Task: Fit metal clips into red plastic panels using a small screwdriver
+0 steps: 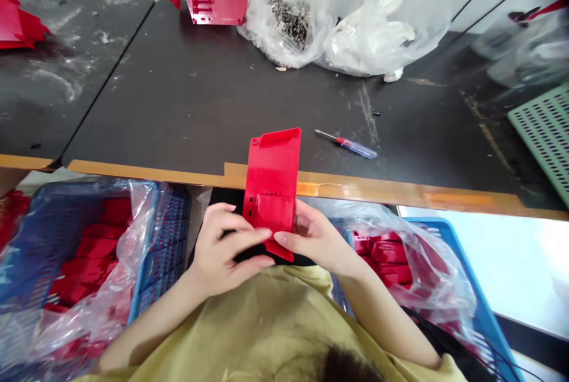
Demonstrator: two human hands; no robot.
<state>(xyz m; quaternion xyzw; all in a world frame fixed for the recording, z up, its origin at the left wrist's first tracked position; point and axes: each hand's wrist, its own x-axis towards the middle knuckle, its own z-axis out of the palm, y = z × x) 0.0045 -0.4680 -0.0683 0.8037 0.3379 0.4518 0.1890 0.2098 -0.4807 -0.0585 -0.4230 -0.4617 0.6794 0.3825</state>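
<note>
**Red plastic panel [272, 183] held up at the bench's front edge**

The left hand [224, 249] and right hand [311, 237] grip its lower end from either side, fingers curled, fingertips almost meeting across its face. Its upper end overlaps the wood-trimmed front edge [355, 188] of the dark workbench [178, 98] in view. A screwdriver [347, 144] lies just right of the panel, near that edge. Dark benchtop stretches well back to the far edge, where a red part [216, 4] and a plastic bag of metal hardware [288, 23] sit. Below the front edge, plastic-lined blue crates [166, 240] of red parts flank the person's lap.
</note>
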